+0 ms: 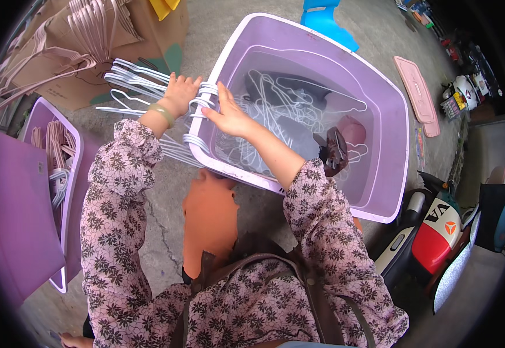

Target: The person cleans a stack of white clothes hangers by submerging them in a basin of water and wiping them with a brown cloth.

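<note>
A large purple tub (391, 145) with a pale rim stands in front of me. It holds a tangled heap of white wire hangers (270, 110) and a dark crumpled plastic bag (336, 152). Several white hangers (139, 78) hang by their hooks over its left rim, bodies outside. My left hand (181, 95) lies over these hangers beside the rim, fingers spread; a pale bangle (162, 114) circles that wrist. My right hand (232, 116) reaches across the rim from inside, fingers stretched out, thumb touching the hanger hooks (197, 104). What lies beneath my left palm is hidden.
A cardboard box (78, 84) at the far left bears pink hangers (93, 29). Below it, another purple tub (73, 122) holds more hangers. A blue plastic piece (327, 26) sits behind the tub, a pink lid (417, 95) lies right, and a scooter (432, 232) stands lower right.
</note>
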Motion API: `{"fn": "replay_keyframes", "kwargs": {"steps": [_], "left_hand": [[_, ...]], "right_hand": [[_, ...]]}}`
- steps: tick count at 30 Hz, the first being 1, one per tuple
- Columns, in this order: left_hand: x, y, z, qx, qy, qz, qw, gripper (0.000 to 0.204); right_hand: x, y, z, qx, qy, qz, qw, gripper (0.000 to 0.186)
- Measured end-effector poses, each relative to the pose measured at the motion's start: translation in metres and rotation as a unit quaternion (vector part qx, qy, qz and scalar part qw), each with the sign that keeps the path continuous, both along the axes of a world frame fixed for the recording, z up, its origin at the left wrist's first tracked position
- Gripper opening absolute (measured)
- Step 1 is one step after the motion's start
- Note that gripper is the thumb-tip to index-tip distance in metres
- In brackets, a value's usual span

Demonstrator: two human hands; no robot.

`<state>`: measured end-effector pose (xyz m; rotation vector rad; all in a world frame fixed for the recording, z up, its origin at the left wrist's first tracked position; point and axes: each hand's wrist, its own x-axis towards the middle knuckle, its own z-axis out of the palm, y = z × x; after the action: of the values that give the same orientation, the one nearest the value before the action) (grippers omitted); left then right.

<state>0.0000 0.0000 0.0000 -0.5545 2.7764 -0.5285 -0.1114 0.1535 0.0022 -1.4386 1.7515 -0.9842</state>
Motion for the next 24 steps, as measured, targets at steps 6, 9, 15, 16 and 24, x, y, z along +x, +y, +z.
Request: {"fn": "replay_keyframes", "kwargs": {"steps": [6,9,15,16,24], "left_hand": [[0.021,0.021,0.019,0.113,-0.021,0.022,0.993,0.060],[0.015,0.034,0.029,0.028,-0.127,0.016,0.991,0.074],[0.020,0.030,0.049,0.093,-0.181,0.090,0.975,0.042],[0.024,0.024,0.050,0.092,-0.202,0.094,0.970,0.039],[-0.005,0.045,0.102,-0.089,-0.054,0.000,0.995,0.027]], "right_hand": [[0.020,0.025,0.006,-0.008,0.055,0.015,0.998,0.084],[0.007,0.046,-0.003,-0.001,0.092,0.095,0.991,0.088],[-0.127,0.124,-0.011,0.120,0.155,0.003,0.981,0.051],[-0.147,0.145,-0.017,0.189,0.195,0.042,0.961,0.055],[-0.192,0.259,-0.088,0.457,0.490,0.243,0.702,0.090]]}}
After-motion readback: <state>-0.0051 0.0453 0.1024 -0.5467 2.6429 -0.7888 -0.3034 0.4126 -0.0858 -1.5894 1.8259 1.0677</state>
